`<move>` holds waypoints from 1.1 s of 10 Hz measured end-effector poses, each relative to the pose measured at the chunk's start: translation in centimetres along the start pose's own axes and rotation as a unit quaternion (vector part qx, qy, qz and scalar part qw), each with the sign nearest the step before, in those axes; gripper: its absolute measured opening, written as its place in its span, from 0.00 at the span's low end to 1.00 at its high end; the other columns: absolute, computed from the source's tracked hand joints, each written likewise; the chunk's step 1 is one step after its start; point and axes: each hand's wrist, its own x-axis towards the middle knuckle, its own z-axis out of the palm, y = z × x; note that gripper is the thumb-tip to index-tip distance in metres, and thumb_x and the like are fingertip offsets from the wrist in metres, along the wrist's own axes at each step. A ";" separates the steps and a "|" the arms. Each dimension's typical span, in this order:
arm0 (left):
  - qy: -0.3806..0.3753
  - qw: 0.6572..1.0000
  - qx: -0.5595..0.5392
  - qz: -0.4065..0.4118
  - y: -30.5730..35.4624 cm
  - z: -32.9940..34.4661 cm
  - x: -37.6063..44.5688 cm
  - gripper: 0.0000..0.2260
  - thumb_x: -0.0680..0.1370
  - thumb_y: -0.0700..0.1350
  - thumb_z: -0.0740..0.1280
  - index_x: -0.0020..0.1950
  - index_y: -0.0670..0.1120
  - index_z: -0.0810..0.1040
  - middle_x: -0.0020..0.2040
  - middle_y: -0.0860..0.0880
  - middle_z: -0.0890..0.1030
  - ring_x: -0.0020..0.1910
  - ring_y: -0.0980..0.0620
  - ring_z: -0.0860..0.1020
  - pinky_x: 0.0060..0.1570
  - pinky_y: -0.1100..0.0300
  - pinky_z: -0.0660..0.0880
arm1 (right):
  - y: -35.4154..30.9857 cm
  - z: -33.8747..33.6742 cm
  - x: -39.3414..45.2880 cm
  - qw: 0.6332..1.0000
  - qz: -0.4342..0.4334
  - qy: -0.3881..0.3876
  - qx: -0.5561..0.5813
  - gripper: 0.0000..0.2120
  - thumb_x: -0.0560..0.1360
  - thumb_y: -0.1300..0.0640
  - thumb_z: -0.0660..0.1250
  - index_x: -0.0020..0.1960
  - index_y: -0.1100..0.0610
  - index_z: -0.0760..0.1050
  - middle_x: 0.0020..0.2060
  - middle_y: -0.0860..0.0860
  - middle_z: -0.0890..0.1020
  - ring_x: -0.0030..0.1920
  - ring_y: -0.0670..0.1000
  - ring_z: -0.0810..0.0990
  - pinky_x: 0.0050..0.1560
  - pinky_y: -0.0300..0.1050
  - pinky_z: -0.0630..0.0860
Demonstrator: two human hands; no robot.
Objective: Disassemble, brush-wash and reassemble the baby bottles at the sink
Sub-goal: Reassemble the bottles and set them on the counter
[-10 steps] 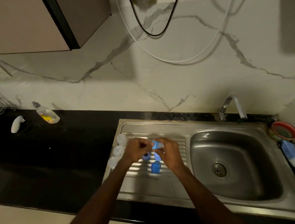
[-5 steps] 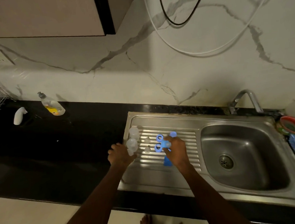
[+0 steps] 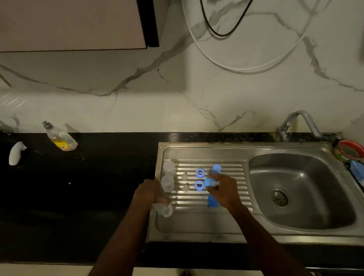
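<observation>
the scene is dim and yellowish. the strongest light falls on the marble wall (image 3: 248, 97), while the black counter (image 3: 79, 194) is nearly lost in dark. glare streaks the ribs of the sink (image 3: 201, 224) drainboard, and the blue rings (image 3: 199, 178) glow oversaturated. both hands are dark and soft-edged. wide-angle distortion bends the counter line and the cabinet (image 3: 67, 21). the whole picture is grainy, with slight blur.
</observation>
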 end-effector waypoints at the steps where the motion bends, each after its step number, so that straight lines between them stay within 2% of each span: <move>1: 0.019 0.989 -0.073 0.130 2.6 -5.3 -1.5 0.27 0.69 0.54 0.79 0.64 0.46 0.78 0.60 0.49 0.81 0.55 0.51 0.80 0.54 0.60 0.76 | -1.0 -3.6 1.4 0.999 0.008 0.051 0.014 0.17 0.71 0.56 0.79 0.58 0.57 0.83 0.51 0.54 0.86 0.52 0.51 0.83 0.50 0.29 0.64; 2: 0.132 0.934 -0.225 0.244 6.4 -10.0 -3.8 0.22 0.69 0.50 0.81 0.59 0.49 0.79 0.57 0.53 0.82 0.55 0.55 0.81 0.53 0.62 0.78 | -3.7 -9.7 3.7 0.991 0.011 0.095 0.096 0.18 0.71 0.51 0.79 0.59 0.51 0.83 0.49 0.48 0.87 0.49 0.47 0.85 0.56 0.43 0.79; 3: 0.183 0.839 -0.385 0.338 9.0 -11.4 -5.5 0.20 0.71 0.45 0.80 0.58 0.44 0.77 0.56 0.55 0.83 0.55 0.57 0.82 0.54 0.62 0.79 | -7.1 -16.3 4.0 0.890 -0.079 0.087 0.441 0.15 0.76 0.59 0.73 0.63 0.54 0.80 0.50 0.53 0.86 0.47 0.52 0.85 0.47 0.47 0.83; 4: 0.121 0.796 -0.470 0.362 10.3 -9.5 -4.9 0.17 0.73 0.37 0.76 0.57 0.38 0.73 0.50 0.54 0.84 0.52 0.55 0.83 0.54 0.58 0.79 | -7.1 -18.7 2.2 0.719 -0.104 0.011 0.687 0.12 0.80 0.60 0.64 0.63 0.55 0.78 0.55 0.56 0.83 0.50 0.52 0.83 0.46 0.41 0.81; 5: 0.061 0.945 -0.073 0.313 10.1 -5.4 -2.4 0.25 0.73 0.44 0.78 0.65 0.46 0.72 0.60 0.50 0.79 0.60 0.49 0.78 0.57 0.57 0.74 | 0.3 -14.4 1.4 0.949 -0.059 0.028 0.309 0.11 0.77 0.54 0.71 0.56 0.59 0.82 0.45 0.53 0.85 0.45 0.50 0.85 0.46 0.43 0.80; 6: 0.077 0.956 0.087 0.271 9.6 -1.2 -0.1 0.30 0.73 0.44 0.77 0.71 0.46 0.67 0.67 0.45 0.75 0.65 0.47 0.74 0.61 0.58 0.69 | 8.0 -10.2 0.6 0.988 -0.042 -0.023 -0.145 0.14 0.69 0.52 0.78 0.46 0.63 0.85 0.43 0.58 0.85 0.46 0.59 0.85 0.47 0.41 0.75; 7: 0.121 0.933 -0.075 0.331 11.0 -1.9 -0.1 0.27 0.72 0.44 0.78 0.69 0.48 0.72 0.64 0.47 0.78 0.64 0.47 0.77 0.63 0.55 0.73 | 5.4 -12.4 1.3 0.999 -0.022 -0.002 -0.032 0.16 0.65 0.57 0.83 0.51 0.59 0.85 0.45 0.54 0.85 0.46 0.52 0.84 0.44 0.28 0.68; 8: 0.129 0.891 -0.247 0.359 12.8 -5.9 -2.1 0.26 0.72 0.46 0.79 0.67 0.54 0.76 0.62 0.53 0.81 0.61 0.54 0.79 0.62 0.51 0.77 | -1.5 -18.8 2.8 0.961 -0.049 0.005 0.273 0.17 0.71 0.56 0.78 0.59 0.52 0.82 0.50 0.50 0.86 0.49 0.51 0.85 0.51 0.37 0.78; 9: 0.067 0.789 -0.459 0.402 14.7 -8.8 -4.9 0.24 0.74 0.42 0.76 0.69 0.52 0.75 0.63 0.51 0.82 0.63 0.51 0.80 0.62 0.51 0.78 | -5.5 -24.0 2.1 0.731 -0.138 -0.020 0.668 0.15 0.76 0.60 0.68 0.62 0.55 0.79 0.58 0.58 0.82 0.51 0.54 0.84 0.53 0.44 0.82; 10: -0.033 0.688 -0.614 0.384 14.7 -7.3 -4.8 0.25 0.72 0.47 0.78 0.67 0.46 0.77 0.66 0.43 0.80 0.65 0.43 0.79 0.64 0.50 0.77 | -2.9 -22.0 1.2 0.660 -0.127 -0.083 0.736 0.15 0.78 0.60 0.65 0.64 0.57 0.77 0.60 0.57 0.81 0.51 0.51 0.84 0.54 0.43 0.82; 11: 0.021 0.938 -0.114 0.326 12.9 -3.6 -2.3 0.22 0.69 0.52 0.81 0.59 0.54 0.79 0.60 0.48 0.81 0.64 0.43 0.79 0.61 0.54 0.76 | 5.1 -14.9 0.8 0.989 -0.070 0.031 0.130 0.12 0.76 0.53 0.72 0.53 0.61 0.82 0.48 0.58 0.85 0.48 0.56 0.85 0.54 0.58 0.82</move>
